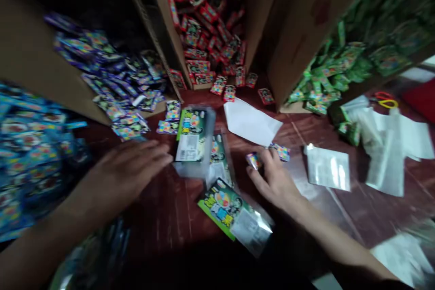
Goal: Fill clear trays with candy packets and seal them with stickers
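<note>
My left hand point(131, 170) lies flat with fingers stretched toward a clear plastic bag with a green printed card point(194, 138) on the dark red floor. My right hand point(273, 176) is curled, pinching a small colourful packet point(253, 160) between thumb and fingers, with a second small packet point(282, 152) at its fingertips. Two more green-carded bags lie between the hands, one under the first point(219, 154) and one nearer me point(231, 210). The picture is blurred by motion.
Cardboard boxes tipped on their sides spill small packets: blue point(30, 145), purple point(115, 81), red point(210, 31) and green point(343, 63). A white envelope point(249, 122), empty clear bags point(328, 167) and scissors point(385, 99) lie on the right.
</note>
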The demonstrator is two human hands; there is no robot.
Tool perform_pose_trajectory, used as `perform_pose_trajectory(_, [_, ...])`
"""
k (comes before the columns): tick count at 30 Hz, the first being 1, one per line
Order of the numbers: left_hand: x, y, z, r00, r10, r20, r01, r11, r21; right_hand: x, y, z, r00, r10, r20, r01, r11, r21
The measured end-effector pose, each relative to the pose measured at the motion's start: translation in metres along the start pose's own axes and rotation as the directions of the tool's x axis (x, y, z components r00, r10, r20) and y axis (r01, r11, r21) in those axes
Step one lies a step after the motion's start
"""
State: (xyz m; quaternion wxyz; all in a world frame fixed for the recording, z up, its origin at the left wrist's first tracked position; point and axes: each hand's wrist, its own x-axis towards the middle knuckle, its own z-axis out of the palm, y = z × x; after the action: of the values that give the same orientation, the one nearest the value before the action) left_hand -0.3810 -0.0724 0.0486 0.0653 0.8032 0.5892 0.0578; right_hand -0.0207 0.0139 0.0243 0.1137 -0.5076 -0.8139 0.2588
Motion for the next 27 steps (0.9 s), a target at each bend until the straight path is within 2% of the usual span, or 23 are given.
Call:
perform_pose_trajectory(2, [0.032, 0.063, 0.014, 0.961, 0.261, 0.093, -0.228, 0.937, -0.266, -0.031, 0.035, -0.006, 0.979, 0.194, -0.056, -0.197, 0.978, -0.068])
perform_pose_trajectory(3, [0.049, 0.095, 0.022, 0.932, 0.333, 0.146, -0.258, 0.888, -0.380, -0.044, 0.048, -0.007, 0.965, 0.255, -0.054, -0.260, 0.960, -0.108])
perform_pose_trajectory(5, [0.084, 0.150, 0.037, 0.879, 0.456, 0.140, -0.310, 0.769, -0.560, -0.066, 0.067, -0.014, 0.950, 0.312, -0.021, -0.311, 0.934, -0.176])
perform_pose_trajectory(7, [0.109, 0.184, 0.050, 0.832, 0.539, 0.127, -0.370, 0.713, -0.596, -0.083, 0.087, -0.029, 0.960, 0.280, 0.008, -0.272, 0.938, -0.214])
perform_pose_trajectory(8, [0.117, 0.193, 0.054, 0.822, 0.554, 0.132, -0.397, 0.724, -0.564, -0.089, 0.098, -0.039, 0.976, 0.218, 0.022, -0.207, 0.953, -0.221])
perform_pose_trajectory(9, [0.123, 0.197, 0.058, 0.830, 0.538, 0.148, -0.403, 0.762, -0.507, -0.094, 0.111, -0.049, 0.991, 0.128, 0.046, -0.115, 0.968, -0.223])
perform_pose_trajectory(11, [0.130, 0.201, 0.062, 0.893, 0.412, 0.180, -0.329, 0.872, -0.362, -0.097, 0.135, -0.065, 0.988, -0.082, 0.132, 0.108, 0.973, -0.204])
perform_pose_trajectory(13, [0.134, 0.202, 0.067, 0.944, 0.260, 0.201, -0.206, 0.945, -0.252, -0.092, 0.153, -0.072, 0.936, -0.256, 0.240, 0.296, 0.944, -0.149])
perform_pose_trajectory(14, [0.135, 0.203, 0.070, 0.951, 0.221, 0.215, -0.173, 0.960, -0.220, -0.087, 0.158, -0.071, 0.907, -0.313, 0.283, 0.356, 0.927, -0.118])
perform_pose_trajectory(16, [0.139, 0.207, 0.078, 0.945, 0.216, 0.245, -0.173, 0.967, -0.185, -0.073, 0.160, -0.065, 0.858, -0.396, 0.329, 0.442, 0.894, -0.076])
perform_pose_trajectory(18, [0.140, 0.212, 0.085, 0.945, 0.209, 0.250, -0.174, 0.972, -0.157, -0.062, 0.155, -0.057, 0.848, -0.425, 0.316, 0.472, 0.877, -0.087])
perform_pose_trajectory(20, [0.139, 0.218, 0.088, 0.959, 0.168, 0.231, -0.141, 0.982, -0.129, -0.056, 0.148, -0.050, 0.903, -0.371, 0.217, 0.404, 0.904, -0.138])
perform_pose_trajectory(22, [0.137, 0.224, 0.090, 0.969, 0.129, 0.209, -0.108, 0.988, -0.111, -0.057, 0.140, -0.046, 0.975, -0.211, 0.063, 0.219, 0.963, -0.155])
perform_pose_trajectory(23, [0.135, 0.226, 0.090, 0.974, 0.112, 0.199, -0.091, 0.990, -0.110, -0.058, 0.136, -0.044, 0.995, -0.100, 0.000, 0.099, 0.984, -0.148])
perform_pose_trajectory(25, [0.132, 0.232, 0.093, 0.983, 0.062, 0.173, -0.041, 0.992, -0.120, -0.060, 0.126, -0.038, 0.987, 0.144, -0.074, -0.154, 0.977, -0.148])
perform_pose_trajectory(27, [0.130, 0.237, 0.099, 0.989, 0.000, 0.147, 0.021, 0.990, -0.142, -0.060, 0.115, -0.029, 0.932, 0.343, -0.118, -0.360, 0.913, -0.190])
